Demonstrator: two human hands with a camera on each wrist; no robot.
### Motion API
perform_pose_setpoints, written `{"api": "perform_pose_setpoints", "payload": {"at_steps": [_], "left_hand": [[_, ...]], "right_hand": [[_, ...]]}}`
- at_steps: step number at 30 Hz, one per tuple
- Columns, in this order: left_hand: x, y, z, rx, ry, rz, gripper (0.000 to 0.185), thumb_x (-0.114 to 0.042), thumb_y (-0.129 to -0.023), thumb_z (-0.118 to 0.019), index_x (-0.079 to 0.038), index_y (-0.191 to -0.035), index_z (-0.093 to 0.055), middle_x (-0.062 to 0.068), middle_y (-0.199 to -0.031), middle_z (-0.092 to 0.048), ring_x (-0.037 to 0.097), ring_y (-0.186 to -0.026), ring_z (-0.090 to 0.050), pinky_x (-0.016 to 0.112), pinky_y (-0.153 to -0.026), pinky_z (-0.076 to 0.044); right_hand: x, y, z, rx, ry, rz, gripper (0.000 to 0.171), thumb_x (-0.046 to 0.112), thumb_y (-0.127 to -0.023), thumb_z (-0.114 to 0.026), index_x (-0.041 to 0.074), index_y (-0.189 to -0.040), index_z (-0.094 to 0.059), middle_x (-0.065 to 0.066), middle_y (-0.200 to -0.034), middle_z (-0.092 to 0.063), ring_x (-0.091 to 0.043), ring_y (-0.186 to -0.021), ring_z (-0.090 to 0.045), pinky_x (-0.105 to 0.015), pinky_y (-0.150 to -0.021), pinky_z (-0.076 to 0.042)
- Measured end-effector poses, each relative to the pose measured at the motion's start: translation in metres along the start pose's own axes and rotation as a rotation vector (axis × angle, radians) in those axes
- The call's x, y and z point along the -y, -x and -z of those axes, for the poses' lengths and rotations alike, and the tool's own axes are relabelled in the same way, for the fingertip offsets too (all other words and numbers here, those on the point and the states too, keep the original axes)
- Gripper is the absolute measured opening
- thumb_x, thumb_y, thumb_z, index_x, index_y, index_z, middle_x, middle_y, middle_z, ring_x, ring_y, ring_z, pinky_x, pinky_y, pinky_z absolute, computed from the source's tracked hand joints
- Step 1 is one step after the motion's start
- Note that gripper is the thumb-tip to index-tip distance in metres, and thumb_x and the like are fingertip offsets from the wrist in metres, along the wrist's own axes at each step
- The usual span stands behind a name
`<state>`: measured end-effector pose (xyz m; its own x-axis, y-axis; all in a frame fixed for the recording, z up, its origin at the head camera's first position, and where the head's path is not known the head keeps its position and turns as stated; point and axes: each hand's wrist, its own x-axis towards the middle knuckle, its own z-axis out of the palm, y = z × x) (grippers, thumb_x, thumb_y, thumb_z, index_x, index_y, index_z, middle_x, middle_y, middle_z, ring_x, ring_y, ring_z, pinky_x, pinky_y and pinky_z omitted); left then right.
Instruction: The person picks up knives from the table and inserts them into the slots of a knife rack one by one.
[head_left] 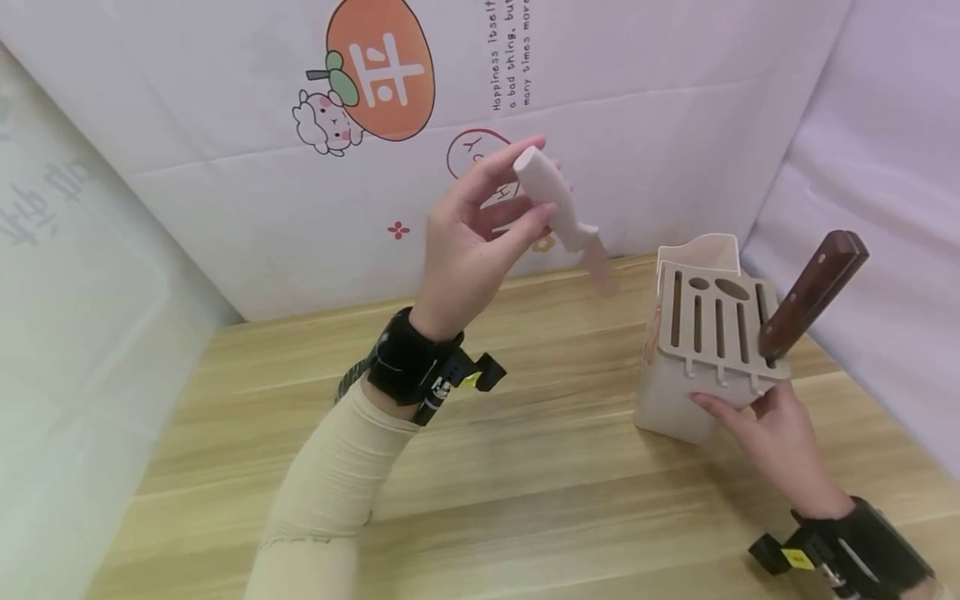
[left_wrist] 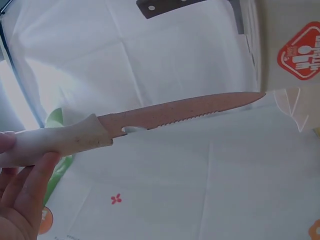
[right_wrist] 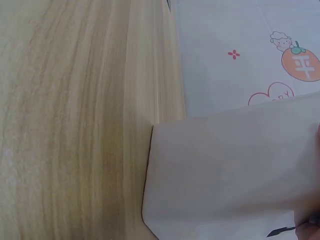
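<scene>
My left hand (head_left: 468, 242) pinches the white handle of a serrated knife (head_left: 551, 196), raised above the table with its blade pointing down and right. The left wrist view shows its pinkish blade (left_wrist: 185, 110), apart from the block. At the right stands a beige knife block (head_left: 675, 400) with a slotted top. My right hand (head_left: 783, 442) grips the block's near right corner, thumb on the front; its other fingers are mostly hidden. A knife with a brown riveted handle (head_left: 813, 292) sits in the block's rightmost slot, its blade hidden.
Small hooks (head_left: 722, 373) line the block's front upper edge. The wooden table (head_left: 480, 500) runs back to a white printed cloth (head_left: 637, 167), which also hangs at both sides.
</scene>
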<state>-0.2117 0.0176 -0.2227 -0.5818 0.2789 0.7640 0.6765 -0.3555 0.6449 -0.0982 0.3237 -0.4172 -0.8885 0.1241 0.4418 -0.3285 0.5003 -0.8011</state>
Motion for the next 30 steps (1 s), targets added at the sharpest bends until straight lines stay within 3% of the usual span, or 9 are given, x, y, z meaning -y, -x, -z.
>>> {"api": "perform_pose_setpoints", "payload": {"at_steps": [7, 10, 15, 21, 26, 28, 30], "left_hand": [[0.0, -0.024, -0.035, -0.021, 0.13, 0.078, 0.044, 0.021, -0.089, -0.066, 0.015, -0.131, -0.055, 0.027, -0.123, -0.065, 0.026, -0.102, -0.072, 0.042, -0.085, -0.063], [0.006, -0.032, -0.05, 0.028, 0.146, 0.062, 0.045, 0.019, -0.091, -0.065, 0.015, -0.134, -0.053, 0.03, -0.126, -0.063, 0.024, -0.102, -0.072, 0.04, -0.084, -0.063], [0.018, -0.043, -0.074, 0.125, 0.169, 0.018, 0.044, 0.019, -0.094, -0.061, 0.017, -0.136, -0.05, 0.035, -0.131, -0.057, 0.019, -0.103, -0.07, 0.034, -0.087, -0.061], [0.032, -0.043, -0.097, 0.193, 0.149, 0.07, 0.044, 0.018, -0.096, -0.057, 0.014, -0.139, -0.05, 0.031, -0.135, -0.058, 0.013, -0.111, -0.068, 0.023, -0.095, -0.056], [0.048, -0.039, -0.108, 0.303, 0.058, 0.058, 0.044, 0.019, -0.097, -0.052, 0.014, -0.141, -0.048, 0.027, -0.143, -0.055, 0.01, -0.121, -0.062, 0.018, -0.1, -0.05], [0.055, -0.038, -0.11, 0.323, 0.046, 0.028, 0.043, 0.019, -0.097, -0.051, 0.016, -0.141, -0.048, 0.029, -0.143, -0.053, 0.011, -0.121, -0.061, 0.018, -0.101, -0.049], [0.059, -0.038, -0.113, 0.327, 0.027, 0.052, 0.047, 0.018, -0.097, -0.052, 0.012, -0.143, -0.046, 0.025, -0.145, -0.052, 0.009, -0.121, -0.06, 0.016, -0.101, -0.048]], "right_hand": [[-0.001, 0.002, 0.002, 0.009, 0.008, -0.018, 0.098, -0.014, -0.085, -0.074, 0.02, -0.162, -0.024, -0.001, -0.159, -0.039, 0.004, -0.128, -0.045, -0.005, -0.099, -0.04], [-0.001, 0.001, 0.003, 0.007, 0.007, -0.002, 0.097, -0.016, -0.084, -0.074, 0.018, -0.162, -0.026, 0.0, -0.157, -0.041, 0.004, -0.127, -0.047, -0.006, -0.099, -0.041], [-0.001, -0.002, 0.003, -0.021, 0.01, 0.032, 0.092, -0.02, -0.081, -0.074, 0.013, -0.157, -0.033, 0.013, -0.144, -0.049, 0.005, -0.12, -0.052, -0.006, -0.095, -0.044], [-0.001, -0.001, 0.004, -0.015, 0.004, 0.022, 0.09, -0.019, -0.081, -0.075, 0.012, -0.155, -0.035, 0.017, -0.14, -0.05, 0.005, -0.12, -0.052, -0.006, -0.095, -0.044], [0.001, 0.0, 0.002, -0.013, -0.001, 0.017, 0.087, -0.017, -0.083, -0.074, 0.013, -0.155, -0.036, 0.016, -0.138, -0.051, 0.003, -0.12, -0.052, -0.006, -0.095, -0.044], [0.001, 0.0, 0.001, -0.016, 0.0, 0.015, 0.085, -0.016, -0.083, -0.075, 0.013, -0.154, -0.037, 0.017, -0.137, -0.052, 0.003, -0.119, -0.053, -0.006, -0.095, -0.044], [0.001, -0.001, 0.001, -0.013, 0.002, 0.014, 0.083, -0.016, -0.084, -0.075, 0.012, -0.153, -0.038, 0.017, -0.136, -0.053, 0.004, -0.119, -0.053, -0.006, -0.095, -0.044]]}}
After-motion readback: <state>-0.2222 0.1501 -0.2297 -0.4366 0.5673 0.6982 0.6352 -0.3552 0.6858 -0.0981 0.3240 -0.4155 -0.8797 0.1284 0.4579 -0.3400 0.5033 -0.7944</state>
